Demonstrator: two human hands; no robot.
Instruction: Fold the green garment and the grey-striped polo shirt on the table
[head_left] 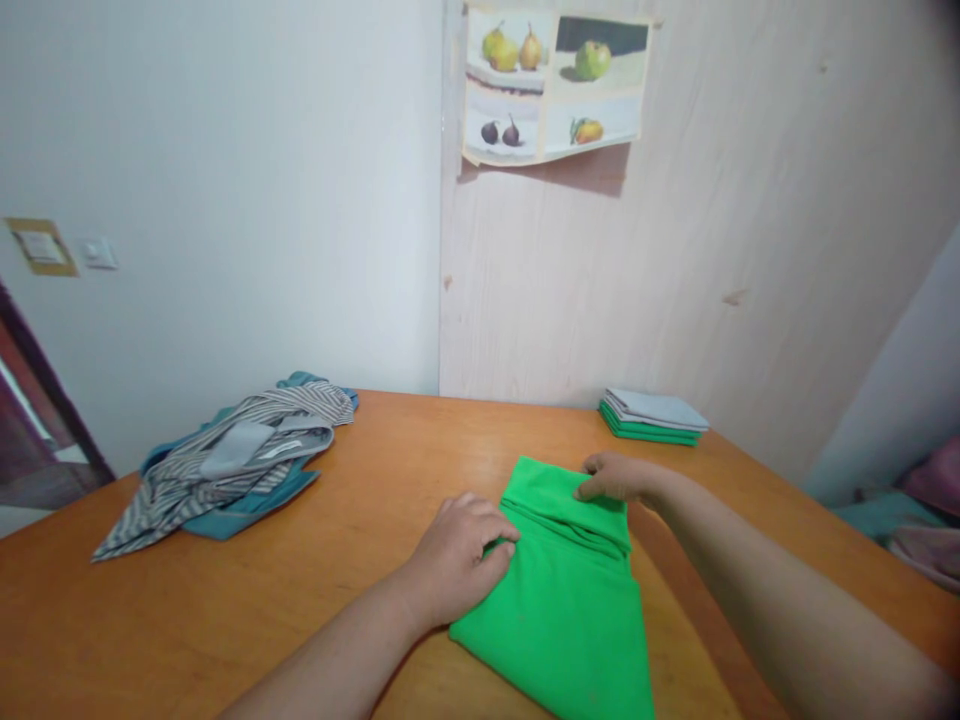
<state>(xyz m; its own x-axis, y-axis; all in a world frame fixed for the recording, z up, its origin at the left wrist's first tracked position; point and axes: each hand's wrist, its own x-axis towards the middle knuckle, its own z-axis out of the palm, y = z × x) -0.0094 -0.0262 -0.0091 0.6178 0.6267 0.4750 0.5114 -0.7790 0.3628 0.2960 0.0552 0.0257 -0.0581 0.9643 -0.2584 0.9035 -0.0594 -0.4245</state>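
Note:
A bright green garment (564, 620) lies folded lengthwise on the wooden table (390, 450), with its far end doubled back in a band toward me. My left hand (463, 555) grips the garment's left edge just below that band, thumb and forefinger closing on the cloth. At the band's far right corner, my right hand (611, 477) pinches the fabric, its thumb on top and the other fingers partly hidden. The near end of the garment runs out of the picture at the bottom.
To the left lies a loose heap of clothes, with a grey-striped garment (270, 420) over a teal one (251, 515). A neat stack of folded grey and green cloths (652, 415) sits at the far right. The wall (300, 250) rises behind the table.

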